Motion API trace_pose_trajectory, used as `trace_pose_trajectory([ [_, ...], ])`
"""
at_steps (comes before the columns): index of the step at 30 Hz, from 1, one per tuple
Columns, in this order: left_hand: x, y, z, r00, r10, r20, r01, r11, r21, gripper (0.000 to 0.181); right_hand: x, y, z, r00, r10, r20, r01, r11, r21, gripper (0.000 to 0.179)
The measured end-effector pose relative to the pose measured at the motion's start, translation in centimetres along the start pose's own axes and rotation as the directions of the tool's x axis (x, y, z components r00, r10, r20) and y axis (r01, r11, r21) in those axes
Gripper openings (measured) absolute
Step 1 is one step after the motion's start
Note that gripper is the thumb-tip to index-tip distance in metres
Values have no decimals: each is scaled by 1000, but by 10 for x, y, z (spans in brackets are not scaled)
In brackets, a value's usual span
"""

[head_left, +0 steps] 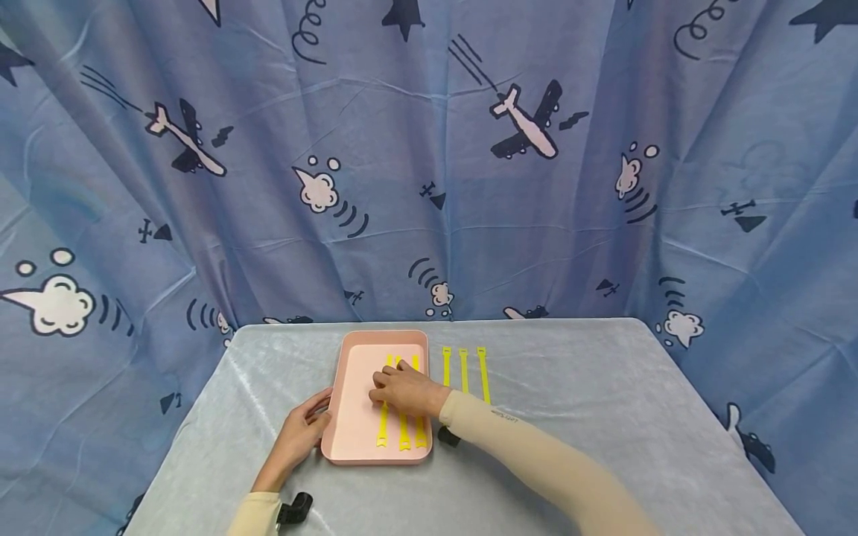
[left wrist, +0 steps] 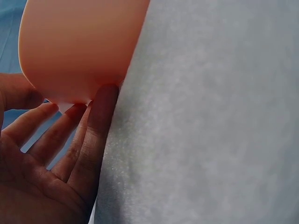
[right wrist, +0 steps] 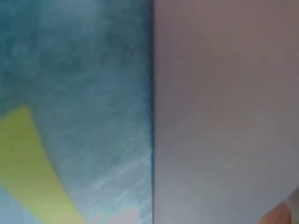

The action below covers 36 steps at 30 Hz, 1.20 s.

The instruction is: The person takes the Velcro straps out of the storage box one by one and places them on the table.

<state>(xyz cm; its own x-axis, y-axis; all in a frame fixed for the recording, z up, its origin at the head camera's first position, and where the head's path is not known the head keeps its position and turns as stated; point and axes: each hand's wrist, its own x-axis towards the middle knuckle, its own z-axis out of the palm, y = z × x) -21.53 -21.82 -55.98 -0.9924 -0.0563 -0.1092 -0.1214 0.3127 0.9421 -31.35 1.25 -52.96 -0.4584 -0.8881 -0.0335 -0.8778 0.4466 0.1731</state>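
Left hand [head_left: 295,438], loosely spread, is touching the left side of a pink tray [head_left: 351,420]; right hand [head_left: 407,391] is partly covering yellow straps [head_left: 383,429] inside, grip unclear.

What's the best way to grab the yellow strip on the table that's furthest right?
I'd pinch the strip at its wider far end, coming from above and its right. It lies flat, so that broader end probably gives more to catch. Two other strips lie to its left, and the right sleeve hides its near end.
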Motion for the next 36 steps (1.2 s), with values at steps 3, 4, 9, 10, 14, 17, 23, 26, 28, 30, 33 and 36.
trace_pose_trajectory([
  [3,0,0,0,1000,0,-1,0,1000,-7,49,0,0,-1,999,-26,-22,25,1000,-18,13],
  [4,-1,0,0,1000,1,-1,-1,1000,-5,49,0,-1,-1,999,-35,-31,35,999,-27,13],
  [9,0,0,1,1000,-2,-6,2,1000,9,49,1,-1,0,997,-64,-48,62,997,-52,10],
  [10,0,-1,1,1000,-2,-8,2,1000,14,49,1,-1,0,996,-67,-52,64,997,-52,10],
  [14,1,-1,1,1000,-2,-11,2,1000,20,49,2,-1,-1,991,-100,-88,97,994,-48,15],
  [17,1,-1,1,1000,-8,-13,8,1000,17,48,3,-3,-2,986,-123,-117,120,992,-32,16],
  [23,1,-2,1,1000,-8,-10,8,1000,15,49,1,-7,-13,978,-123,-168,118,992,-40,6],
  [26,1,-2,1,1000,-11,-11,11,1000,18,49,-1,-8,-18,970,-118,-211,114,993,-30,7],
  [28,1,-2,1,1000,-7,-11,7,1000,21,49,-3,-9,-21,963,-107,-246,105,994,-21,7],
  [30,0,-2,1,1000,-5,-9,5,1000,16,49,-6,-11,-24,955,-94,-281,95,995,-10,9],
  [33,0,-3,1,1000,-1,-5,1,1000,4,49,-9,-13,-28,942,-77,-328,81,997,1,9],
  [36,-1,-2,0,1000,3,1,-3,1000,-9,49,-13,-17,-33,931,-69,-358,79,997,12,7],
])
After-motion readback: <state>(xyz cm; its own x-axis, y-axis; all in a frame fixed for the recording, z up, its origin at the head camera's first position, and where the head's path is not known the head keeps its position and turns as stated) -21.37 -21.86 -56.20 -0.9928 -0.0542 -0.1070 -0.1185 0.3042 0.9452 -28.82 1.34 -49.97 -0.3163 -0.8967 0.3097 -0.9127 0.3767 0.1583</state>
